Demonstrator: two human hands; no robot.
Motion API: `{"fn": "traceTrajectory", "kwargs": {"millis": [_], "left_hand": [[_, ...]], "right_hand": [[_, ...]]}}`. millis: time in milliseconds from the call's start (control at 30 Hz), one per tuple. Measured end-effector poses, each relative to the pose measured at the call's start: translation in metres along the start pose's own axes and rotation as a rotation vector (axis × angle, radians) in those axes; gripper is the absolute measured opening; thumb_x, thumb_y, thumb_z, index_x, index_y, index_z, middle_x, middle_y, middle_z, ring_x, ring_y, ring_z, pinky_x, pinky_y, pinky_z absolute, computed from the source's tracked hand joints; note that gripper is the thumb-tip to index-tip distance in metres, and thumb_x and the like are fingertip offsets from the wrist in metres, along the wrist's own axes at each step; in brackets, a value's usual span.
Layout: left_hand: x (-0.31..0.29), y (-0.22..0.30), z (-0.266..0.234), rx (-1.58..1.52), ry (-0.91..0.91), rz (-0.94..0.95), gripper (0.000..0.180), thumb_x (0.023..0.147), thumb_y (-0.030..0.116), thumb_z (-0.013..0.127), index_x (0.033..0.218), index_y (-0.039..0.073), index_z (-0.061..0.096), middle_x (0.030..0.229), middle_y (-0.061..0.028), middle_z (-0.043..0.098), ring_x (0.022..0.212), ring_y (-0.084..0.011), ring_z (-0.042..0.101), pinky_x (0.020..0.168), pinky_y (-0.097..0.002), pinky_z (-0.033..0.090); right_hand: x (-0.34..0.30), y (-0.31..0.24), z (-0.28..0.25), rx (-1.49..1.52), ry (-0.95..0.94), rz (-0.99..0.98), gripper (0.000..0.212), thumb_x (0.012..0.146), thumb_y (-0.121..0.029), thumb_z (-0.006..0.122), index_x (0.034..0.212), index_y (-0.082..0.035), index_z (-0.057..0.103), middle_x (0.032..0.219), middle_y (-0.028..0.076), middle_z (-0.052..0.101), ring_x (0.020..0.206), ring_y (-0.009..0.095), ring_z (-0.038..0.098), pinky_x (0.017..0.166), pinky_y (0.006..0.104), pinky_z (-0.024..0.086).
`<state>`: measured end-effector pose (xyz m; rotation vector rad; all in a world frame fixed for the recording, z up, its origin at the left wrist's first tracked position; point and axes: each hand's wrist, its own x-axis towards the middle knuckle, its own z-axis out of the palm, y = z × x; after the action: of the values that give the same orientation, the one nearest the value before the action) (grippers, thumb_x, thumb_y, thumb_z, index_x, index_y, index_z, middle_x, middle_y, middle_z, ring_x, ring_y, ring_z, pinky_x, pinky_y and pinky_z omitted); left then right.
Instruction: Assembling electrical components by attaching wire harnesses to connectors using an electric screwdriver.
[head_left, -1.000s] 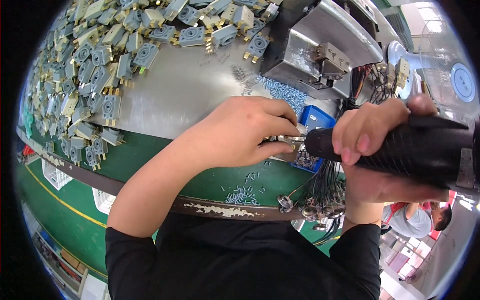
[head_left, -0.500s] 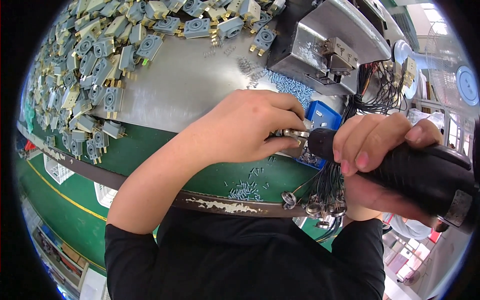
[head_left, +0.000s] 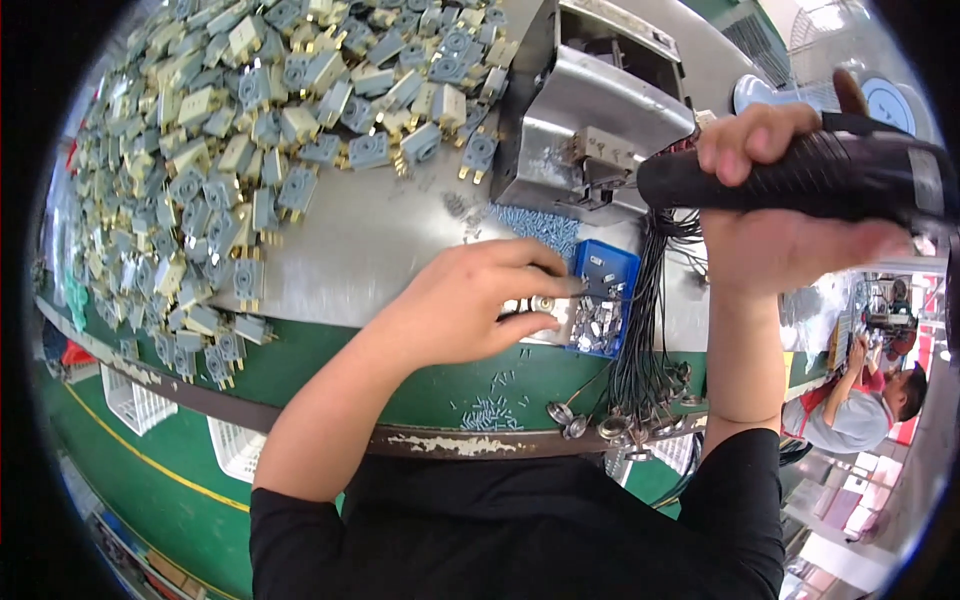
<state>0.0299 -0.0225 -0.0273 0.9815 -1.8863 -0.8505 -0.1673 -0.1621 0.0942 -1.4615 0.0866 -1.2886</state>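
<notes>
Well to the left of the blue rectangular plastic tray (head_left: 618, 262), grey-and-cream plastic blocks with brass-coloured terminals (head_left: 370, 152) are heaped on the steel-and-green tabletop (head_left: 330, 240), probably to keep the stock off the working area. Left of the tray and nearer the person, small silver screws (head_left: 490, 415) lie loose. Just beside the tray's left edge, the left hand (head_left: 480, 295) has its grip closed: it pinches a small silver metal part (head_left: 543, 303), apparently to steady it, and hides much of it. Small blue-tinted screws (head_left: 540, 228) lie just beyond the tray's far left corner, seemingly for easy pick-up. Beyond the tray stands a bent sheet-metal fixture (head_left: 550, 145). The tray contains small silver metal pieces (head_left: 600, 325); its walls likely prevent scatter. Just right of it, black cables (head_left: 645, 300) run toward the person. Farther right, the right hand (head_left: 755, 250) has its grip wrapped around a black cylindrical handheld tool (head_left: 850, 170), front end directed left, presumably to support its weight. The tool's tip cannot be made out.
</notes>
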Motion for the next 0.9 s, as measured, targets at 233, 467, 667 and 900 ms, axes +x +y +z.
{"fn": "traceTrajectory", "kwargs": {"millis": [233,467,667,900], "left_hand": [[0.002,0.003,-0.002,-0.006,-0.004,-0.045,0.029,0.081,0.013,0.084,0.109,0.009,0.078,0.119,-0.0084,0.074,0.104,-0.0311,0.073,0.088,-0.0408,0.059],[0.003,0.003,-0.002,-0.007,0.012,-0.036,0.029,0.081,0.014,0.086,0.109,0.009,0.078,0.117,-0.009,0.075,0.103,-0.0313,0.074,0.086,-0.0408,0.06],[0.002,0.002,-0.001,-0.013,0.019,-0.037,0.028,0.082,0.014,0.086,0.108,0.009,0.078,0.117,-0.0087,0.075,0.102,-0.0307,0.074,0.085,-0.0403,0.06],[0.002,0.002,-0.001,0.003,0.032,-0.016,0.028,0.081,0.014,0.086,0.108,0.009,0.078,0.116,-0.0078,0.075,0.101,-0.0297,0.073,0.085,-0.0404,0.06]], "right_hand": [[0.01,0.006,0.018,-0.365,0.277,0.105,0.121,0.077,-0.101,0.043,0.149,-0.004,0.04,0.08,0.006,0.057,0.063,0.02,0.054,0.063,0.0391,0.048],[0.014,0.014,0.021,-0.356,0.35,0.103,0.114,0.082,-0.099,0.036,0.144,-0.004,0.044,0.079,0.007,0.056,0.062,0.02,0.054,0.062,0.0389,0.047],[0.011,0.016,0.02,-0.356,0.314,0.126,0.113,0.082,-0.099,0.037,0.143,-0.004,0.044,0.078,0.007,0.055,0.06,0.02,0.053,0.06,0.0387,0.048],[0.005,0.019,0.003,-0.123,0.169,0.091,0.114,0.081,-0.099,0.039,0.143,-0.005,0.045,0.078,0.007,0.055,0.06,0.02,0.054,0.061,0.0385,0.048]]}}
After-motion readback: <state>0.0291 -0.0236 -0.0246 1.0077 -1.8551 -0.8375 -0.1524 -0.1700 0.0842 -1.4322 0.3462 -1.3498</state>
